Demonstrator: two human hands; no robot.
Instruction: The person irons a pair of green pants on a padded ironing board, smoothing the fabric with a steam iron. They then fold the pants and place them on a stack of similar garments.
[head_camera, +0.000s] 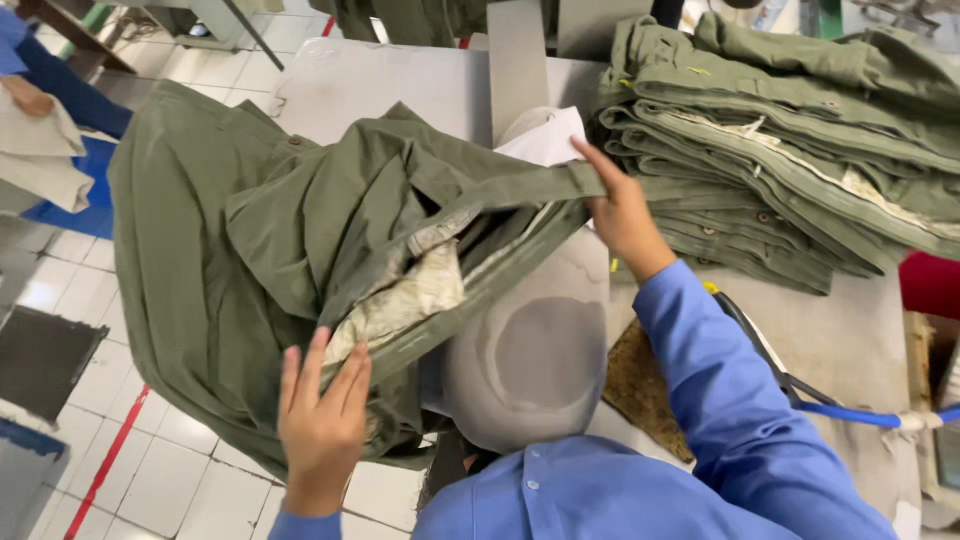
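Right now the left hand (322, 420) lies flat with its fingers spread on the lower edge of an olive-green garment (250, 260), pressing the cloth near its pale inner lining (410, 300). The right hand (622, 212) reaches forward at the other end and pinches the garment's waistband between thumb and fingers, pulling it taut — the band runs in a straight line between the two hands. The garment is draped over the rounded grey end of a padded pressing form (535, 350), with most of its cloth hanging off to the left above the white tiled floor (70, 290). Both arms wear blue sleeves (730, 400). Just beyond the right hand sits a tall stack of folded olive garments (790, 150) on the grey table (850, 340) — well apart from the left hand. A blue hose (850, 412) crosses the table at the right.
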